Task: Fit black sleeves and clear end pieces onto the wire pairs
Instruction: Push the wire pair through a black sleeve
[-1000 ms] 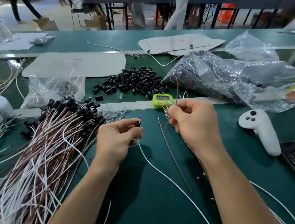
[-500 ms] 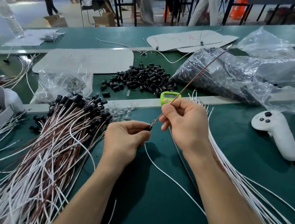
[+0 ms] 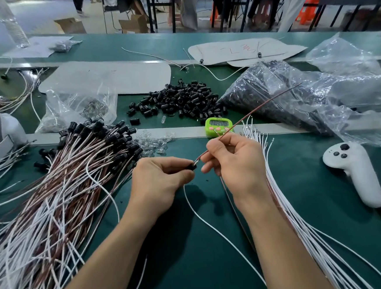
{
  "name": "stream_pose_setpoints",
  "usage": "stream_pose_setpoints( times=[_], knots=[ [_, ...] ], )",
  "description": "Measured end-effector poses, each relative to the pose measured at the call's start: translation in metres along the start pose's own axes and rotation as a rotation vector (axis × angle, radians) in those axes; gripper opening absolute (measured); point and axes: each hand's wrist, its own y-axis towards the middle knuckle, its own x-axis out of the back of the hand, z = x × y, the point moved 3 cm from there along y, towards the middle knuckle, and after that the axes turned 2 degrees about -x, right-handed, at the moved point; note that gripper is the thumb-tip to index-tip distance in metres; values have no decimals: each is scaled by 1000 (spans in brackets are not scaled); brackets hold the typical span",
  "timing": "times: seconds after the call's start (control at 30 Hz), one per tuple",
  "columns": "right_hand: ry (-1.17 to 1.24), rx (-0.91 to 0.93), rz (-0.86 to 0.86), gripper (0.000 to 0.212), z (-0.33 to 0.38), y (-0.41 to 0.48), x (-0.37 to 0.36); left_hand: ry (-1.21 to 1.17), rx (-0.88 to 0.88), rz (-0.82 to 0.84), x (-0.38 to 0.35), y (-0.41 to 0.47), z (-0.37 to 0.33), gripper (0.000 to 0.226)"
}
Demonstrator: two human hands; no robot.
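My left hand [image 3: 158,183] pinches a small black sleeve [image 3: 191,166], from which a white wire [image 3: 214,229] trails down over the green mat. My right hand [image 3: 236,163] pinches a brown wire [image 3: 257,110] that slants up to the right, its metal tip at the sleeve's mouth. A bundle of white wires [image 3: 305,226] lies under my right wrist. Finished wire pairs [image 3: 52,200] with black sleeves are heaped at the left. Loose black sleeves [image 3: 181,101] lie in a pile beyond, and clear end pieces [image 3: 155,142] sit near the strip.
A green timer [image 3: 218,125] stands behind my hands. A white controller [image 3: 356,172] lies at the right, near a plastic bag of black parts [image 3: 295,104]. Another clear bag [image 3: 77,110] is at the back left. White boards [image 3: 111,77] lie further back.
My right hand has lifted the brown wire off the mat, swung it up to the right and brought its tip to the sleeve in my left hand. The view has shifted slightly.
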Motion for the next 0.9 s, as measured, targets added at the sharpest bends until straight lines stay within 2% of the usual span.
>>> stream_pose_setpoints(
  times=[0.17, 0.33, 0.43, 0.63, 0.8, 0.9],
  knots=[
    [-65, -23, 27, 25, -6, -1, -6, -16, -8, -5, 0, 0, 1, 29],
    [-22, -25, 35, 9, -4, -2, -6, -64, -30, -4, 1, 0, -1, 24],
    [-1, -32, 54, 17, -3, -2, -6, -116, -17, 5, 0, 0, -2, 24],
    [9, -113, 173, 19, -3, -6, -8, -205, 19, 24, 0, -2, -3, 19],
    [20, -134, 125, 24, -4, -5, -5, -206, 55, 116, -4, -4, -2, 24],
    [10, -125, 131, 23, -6, -5, -6, -184, 55, 99, -5, -4, -2, 25]
  ],
)
